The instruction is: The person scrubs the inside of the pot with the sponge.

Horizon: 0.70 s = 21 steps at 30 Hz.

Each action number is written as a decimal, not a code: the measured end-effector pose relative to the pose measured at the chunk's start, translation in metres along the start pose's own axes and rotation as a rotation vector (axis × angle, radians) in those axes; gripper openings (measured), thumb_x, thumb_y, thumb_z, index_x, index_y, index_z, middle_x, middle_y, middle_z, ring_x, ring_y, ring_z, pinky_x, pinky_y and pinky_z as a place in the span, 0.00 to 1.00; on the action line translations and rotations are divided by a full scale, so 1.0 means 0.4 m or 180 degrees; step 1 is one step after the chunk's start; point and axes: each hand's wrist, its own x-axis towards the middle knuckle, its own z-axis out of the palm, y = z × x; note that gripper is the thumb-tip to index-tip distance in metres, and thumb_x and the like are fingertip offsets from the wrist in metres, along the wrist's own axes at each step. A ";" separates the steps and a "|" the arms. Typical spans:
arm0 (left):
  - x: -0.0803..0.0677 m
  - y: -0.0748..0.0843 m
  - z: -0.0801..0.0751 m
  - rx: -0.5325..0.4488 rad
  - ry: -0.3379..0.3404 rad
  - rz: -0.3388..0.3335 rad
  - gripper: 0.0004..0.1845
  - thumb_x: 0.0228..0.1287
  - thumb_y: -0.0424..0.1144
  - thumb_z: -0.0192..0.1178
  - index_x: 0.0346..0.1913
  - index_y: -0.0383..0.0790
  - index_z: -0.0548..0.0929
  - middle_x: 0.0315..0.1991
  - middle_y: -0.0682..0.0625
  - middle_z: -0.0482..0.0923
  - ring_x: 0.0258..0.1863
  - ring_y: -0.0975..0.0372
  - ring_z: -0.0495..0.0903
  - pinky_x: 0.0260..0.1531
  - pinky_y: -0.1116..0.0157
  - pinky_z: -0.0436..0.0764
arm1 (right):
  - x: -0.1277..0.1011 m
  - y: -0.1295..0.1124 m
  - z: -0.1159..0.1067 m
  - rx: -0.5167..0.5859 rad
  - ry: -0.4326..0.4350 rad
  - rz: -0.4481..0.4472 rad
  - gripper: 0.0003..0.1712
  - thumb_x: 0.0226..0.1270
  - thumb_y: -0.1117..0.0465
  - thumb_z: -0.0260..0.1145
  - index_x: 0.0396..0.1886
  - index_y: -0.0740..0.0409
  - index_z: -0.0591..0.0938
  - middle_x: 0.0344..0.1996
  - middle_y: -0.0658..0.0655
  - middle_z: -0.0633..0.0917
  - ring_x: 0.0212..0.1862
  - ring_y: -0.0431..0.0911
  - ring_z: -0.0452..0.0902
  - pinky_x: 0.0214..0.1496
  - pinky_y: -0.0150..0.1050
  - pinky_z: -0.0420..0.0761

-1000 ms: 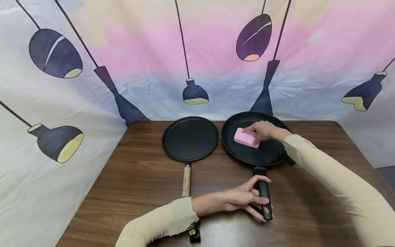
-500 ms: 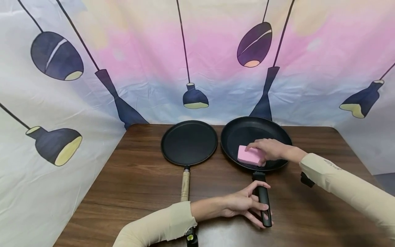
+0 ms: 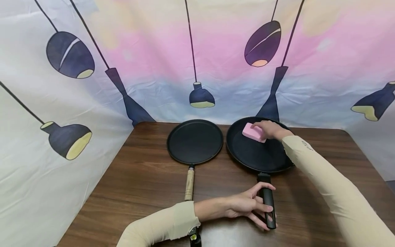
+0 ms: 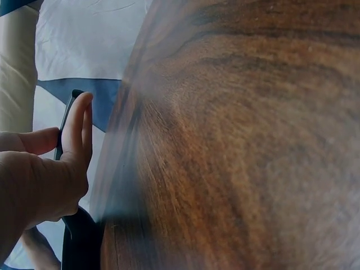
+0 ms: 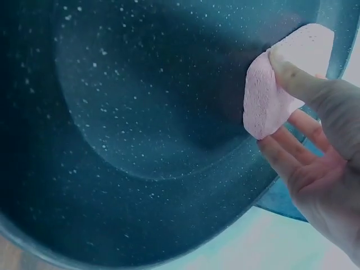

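Sponge [image 3: 254,132] pinched by R hand [image 3: 267,129] in pan [image 3: 259,154], L hand [image 3: 247,206] gripping pan handle [image 3: 268,204], no legible labels.

the head view was bright and evenly lit, with soft, short shadows under the arms on the bench [image 3: 148,185] and a dull sheen along its near edge. its wide lens bowed the backdrop [image 3: 197,51] at the edges. the left wrist view was blurred where the bench came close. the right wrist view had a cold blue cast, sharp on the pan's [image 5: 140,129] speckles.
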 end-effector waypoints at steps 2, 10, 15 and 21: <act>0.003 0.001 0.000 0.0002 0.0002 -0.0006 0.29 0.77 0.27 0.54 0.67 0.66 0.66 0.42 0.41 0.80 0.59 0.29 0.77 0.56 0.36 0.81 | -0.017 0.003 -0.004 -0.0014 -0.0031 -0.0136 0.37 0.57 0.72 0.75 0.68 0.59 0.76 0.61 0.75 0.76 0.56 0.66 0.74 0.61 0.65 0.77; -0.004 0.010 -0.004 0.0015 -0.0013 -0.0038 0.29 0.76 0.27 0.54 0.67 0.66 0.66 0.43 0.40 0.82 0.59 0.32 0.79 0.56 0.35 0.80 | -0.133 -0.025 0.018 0.0069 -0.0142 -0.0691 0.37 0.51 0.72 0.79 0.62 0.53 0.80 0.52 0.65 0.82 0.46 0.55 0.75 0.49 0.54 0.82; -0.004 0.015 -0.004 0.0050 0.0026 0.0005 0.29 0.76 0.26 0.54 0.65 0.66 0.67 0.42 0.41 0.80 0.56 0.32 0.81 0.53 0.35 0.82 | -0.200 -0.048 0.037 0.0073 -0.0137 -0.1015 0.36 0.48 0.77 0.77 0.58 0.49 0.81 0.44 0.56 0.82 0.38 0.48 0.73 0.40 0.41 0.81; 0.000 0.013 0.000 0.0064 0.0007 -0.0027 0.29 0.76 0.27 0.55 0.66 0.65 0.67 0.42 0.40 0.81 0.56 0.33 0.81 0.53 0.36 0.82 | -0.217 -0.047 0.040 0.0018 -0.0124 -0.1022 0.36 0.47 0.76 0.78 0.57 0.48 0.81 0.46 0.57 0.83 0.37 0.46 0.74 0.36 0.36 0.78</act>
